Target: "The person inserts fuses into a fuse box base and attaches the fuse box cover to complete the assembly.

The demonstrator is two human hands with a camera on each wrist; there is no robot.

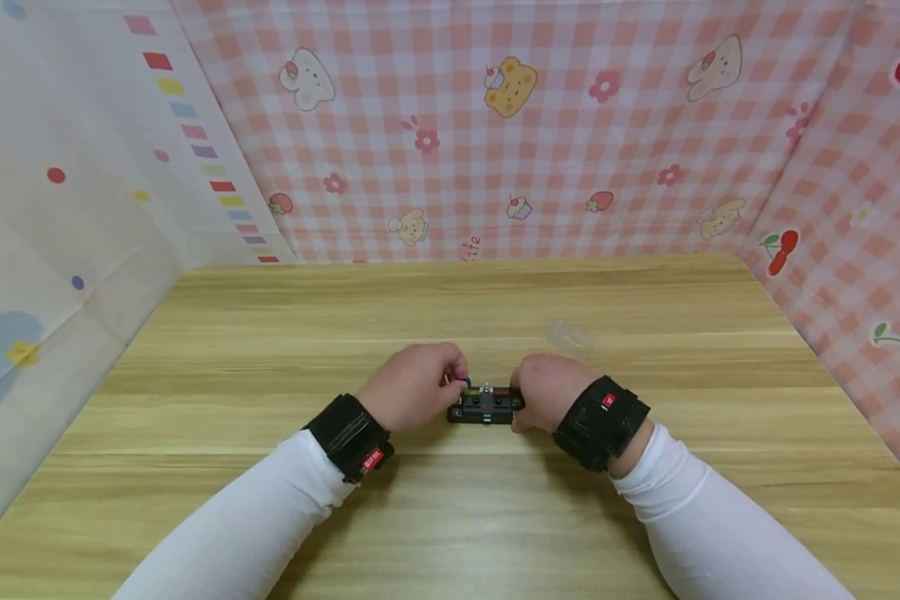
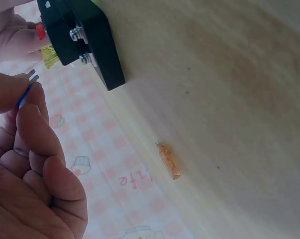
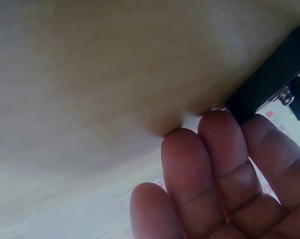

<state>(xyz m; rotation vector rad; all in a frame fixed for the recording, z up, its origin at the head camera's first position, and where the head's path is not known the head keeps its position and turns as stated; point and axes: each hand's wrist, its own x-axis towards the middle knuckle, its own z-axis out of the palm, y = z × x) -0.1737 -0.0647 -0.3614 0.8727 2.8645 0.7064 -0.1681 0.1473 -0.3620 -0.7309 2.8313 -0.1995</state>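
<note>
A small black block with screw terminals (image 1: 486, 407) lies between my hands on the wooden table, with yellow and red parts and white marks on top. My left hand (image 1: 416, 386) is at its left end. Thumb and forefinger there pinch a blue wire (image 2: 23, 97), whose two-pronged metal tip (image 2: 33, 77) pokes out toward the block, apart from it in the left wrist view. My right hand (image 1: 546, 390) grips the block's right end, thumb in front. In the right wrist view its fingertips (image 3: 222, 132) meet the block's corner and the tabletop.
A clear plastic piece (image 1: 570, 336) lies behind my right hand. Farther back, a small orange item (image 2: 169, 162) shows near the table's rear edge. Patterned cloth (image 1: 457, 108) hangs along the back and both sides of the table (image 1: 450, 517).
</note>
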